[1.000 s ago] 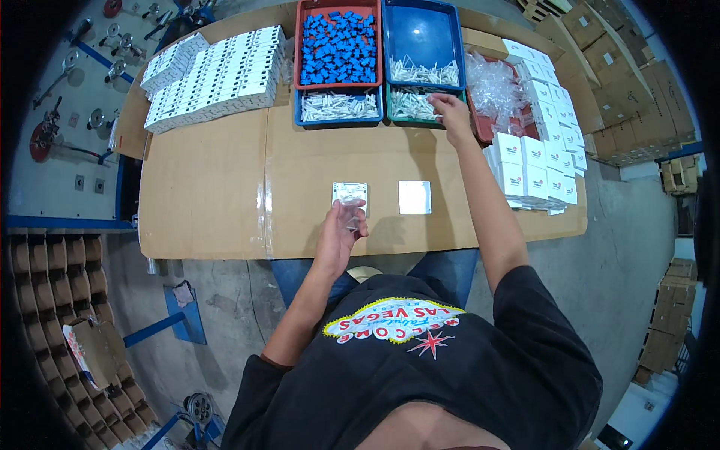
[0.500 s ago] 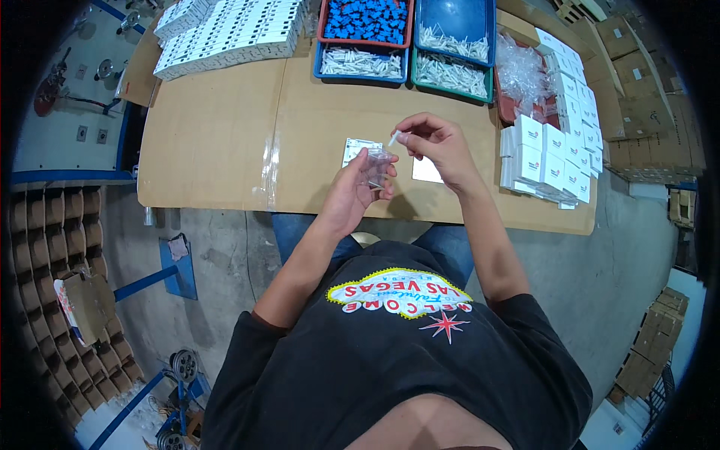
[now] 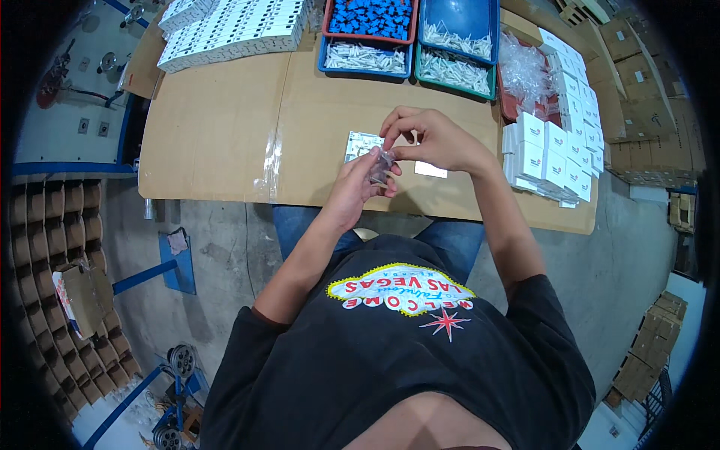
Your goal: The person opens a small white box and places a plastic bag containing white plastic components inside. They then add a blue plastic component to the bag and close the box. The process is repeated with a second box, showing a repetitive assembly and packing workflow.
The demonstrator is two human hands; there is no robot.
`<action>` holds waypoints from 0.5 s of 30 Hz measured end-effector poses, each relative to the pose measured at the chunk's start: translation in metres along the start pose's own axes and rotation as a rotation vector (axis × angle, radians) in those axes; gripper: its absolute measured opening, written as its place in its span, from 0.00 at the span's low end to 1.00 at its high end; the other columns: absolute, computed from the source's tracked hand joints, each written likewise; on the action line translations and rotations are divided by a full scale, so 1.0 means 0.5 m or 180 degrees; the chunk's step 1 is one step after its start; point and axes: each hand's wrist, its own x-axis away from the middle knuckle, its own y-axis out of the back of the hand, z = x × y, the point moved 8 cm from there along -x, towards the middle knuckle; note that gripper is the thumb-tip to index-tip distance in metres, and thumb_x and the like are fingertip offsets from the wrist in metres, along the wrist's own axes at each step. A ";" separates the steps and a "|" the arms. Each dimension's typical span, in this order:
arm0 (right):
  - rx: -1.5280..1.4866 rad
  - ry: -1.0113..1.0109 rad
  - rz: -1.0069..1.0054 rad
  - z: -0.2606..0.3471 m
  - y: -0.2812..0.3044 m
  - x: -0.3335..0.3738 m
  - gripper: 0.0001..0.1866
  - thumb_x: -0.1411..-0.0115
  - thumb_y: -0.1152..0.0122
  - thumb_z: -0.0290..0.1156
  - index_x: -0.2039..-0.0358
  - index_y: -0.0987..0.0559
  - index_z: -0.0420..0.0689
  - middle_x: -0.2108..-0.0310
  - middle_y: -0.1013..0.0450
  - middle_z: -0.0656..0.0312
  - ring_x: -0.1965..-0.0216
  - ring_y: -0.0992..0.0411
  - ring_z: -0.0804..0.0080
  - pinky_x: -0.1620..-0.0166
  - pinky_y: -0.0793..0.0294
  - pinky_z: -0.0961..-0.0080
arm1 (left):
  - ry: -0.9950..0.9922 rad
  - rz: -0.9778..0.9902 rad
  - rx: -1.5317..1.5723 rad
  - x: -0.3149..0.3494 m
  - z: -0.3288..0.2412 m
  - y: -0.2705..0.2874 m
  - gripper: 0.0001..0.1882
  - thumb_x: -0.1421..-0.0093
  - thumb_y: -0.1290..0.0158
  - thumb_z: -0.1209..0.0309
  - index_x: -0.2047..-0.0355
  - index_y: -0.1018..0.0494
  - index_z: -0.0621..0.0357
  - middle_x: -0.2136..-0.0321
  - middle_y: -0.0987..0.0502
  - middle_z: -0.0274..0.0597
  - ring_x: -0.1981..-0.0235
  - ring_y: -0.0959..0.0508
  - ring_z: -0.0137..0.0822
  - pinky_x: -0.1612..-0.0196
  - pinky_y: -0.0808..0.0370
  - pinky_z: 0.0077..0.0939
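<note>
A small clear plastic bag (image 3: 380, 169) is held between the thumb and fingers of my left hand (image 3: 349, 186), above the near part of the table. My right hand (image 3: 436, 139) reaches over from the right, its thumb and fingertips closed at the bag's upper end. Whatever is between those fingertips is hidden. Just beyond my left hand lies a white printed box or card (image 3: 361, 142), partly covered by the hand. Under my right hand a flat white piece (image 3: 430, 169) rests on the cardboard.
Cardboard (image 3: 217, 135) covers the table. Trays of white stick-like pieces (image 3: 365, 58) and blue pieces (image 3: 371, 19) stand at the back. White boxes are stacked back left (image 3: 232, 34) and at right (image 3: 551, 157), near a red tray of clear bags (image 3: 523, 71).
My right hand has moved its fingertips left and down onto the bag's upper end. The small white stick-like piece it pinched before is now out of sight. My left hand still holds the bag.
</note>
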 end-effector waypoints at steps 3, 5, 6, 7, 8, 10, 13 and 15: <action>0.0007 0.0012 0.0413 0.004 -0.019 -0.006 0.06 0.39 0.35 0.27 0.64 0.17 0.37 0.54 0.24 0.60 0.59 0.26 0.73 0.55 0.27 0.72 | -0.0020 0.0028 0.0029 0.001 0.003 0.000 0.23 0.26 0.58 0.52 0.52 0.27 0.60 0.64 0.22 0.41 0.68 0.21 0.32 0.64 0.22 0.29; -0.0130 -0.0049 0.0564 0.002 -0.029 -0.009 0.08 0.36 0.38 0.28 0.62 0.17 0.37 0.52 0.24 0.59 0.57 0.26 0.72 0.54 0.27 0.71 | -0.0034 0.0038 0.0054 0.003 0.002 0.002 0.22 0.26 0.59 0.52 0.53 0.27 0.60 0.64 0.22 0.42 0.68 0.20 0.32 0.63 0.22 0.29; -0.0218 -0.0088 0.0557 -0.003 -0.031 -0.007 0.09 0.35 0.39 0.29 0.61 0.17 0.37 0.52 0.24 0.59 0.57 0.26 0.72 0.54 0.27 0.71 | -0.0030 0.0047 0.0075 0.002 0.001 0.001 0.22 0.26 0.59 0.52 0.53 0.28 0.59 0.64 0.22 0.42 0.68 0.20 0.32 0.63 0.22 0.29; -0.0305 -0.0127 0.0549 -0.009 -0.034 -0.005 0.11 0.33 0.41 0.31 0.60 0.17 0.37 0.51 0.24 0.58 0.56 0.26 0.72 0.53 0.27 0.71 | -0.0026 0.0058 0.0095 0.001 0.000 0.000 0.22 0.26 0.59 0.52 0.53 0.28 0.59 0.63 0.22 0.42 0.67 0.20 0.32 0.63 0.21 0.30; -0.0407 -0.0104 0.0438 -0.012 -0.033 -0.005 0.12 0.31 0.43 0.32 0.59 0.17 0.36 0.50 0.24 0.58 0.56 0.26 0.72 0.53 0.27 0.71 | -0.0042 0.0064 0.0122 0.000 -0.001 0.000 0.22 0.25 0.59 0.53 0.53 0.28 0.59 0.63 0.22 0.42 0.67 0.20 0.32 0.63 0.21 0.30; -0.0620 -0.0052 0.0210 -0.021 -0.033 -0.004 0.15 0.29 0.46 0.35 0.58 0.17 0.36 0.47 0.25 0.57 0.57 0.25 0.72 0.53 0.26 0.71 | -0.0068 0.0073 0.0163 0.000 -0.003 0.000 0.21 0.25 0.60 0.53 0.53 0.28 0.59 0.63 0.22 0.42 0.67 0.20 0.32 0.63 0.21 0.30; -0.0552 -0.0057 0.0261 -0.033 -0.050 -0.006 0.19 0.27 0.48 0.39 0.53 0.18 0.35 0.48 0.24 0.54 0.60 0.25 0.70 0.54 0.25 0.71 | -0.0061 0.0075 0.0177 0.000 -0.002 -0.001 0.21 0.25 0.62 0.54 0.52 0.28 0.59 0.62 0.22 0.42 0.67 0.20 0.33 0.63 0.21 0.31; -0.0687 -0.0298 0.0370 -0.029 -0.066 -0.003 0.21 0.27 0.49 0.41 0.53 0.19 0.34 0.48 0.24 0.54 0.62 0.25 0.71 0.55 0.25 0.72 | -0.0064 0.0095 0.0177 -0.004 0.009 0.006 0.21 0.25 0.62 0.55 0.52 0.28 0.59 0.62 0.22 0.42 0.66 0.20 0.32 0.63 0.22 0.31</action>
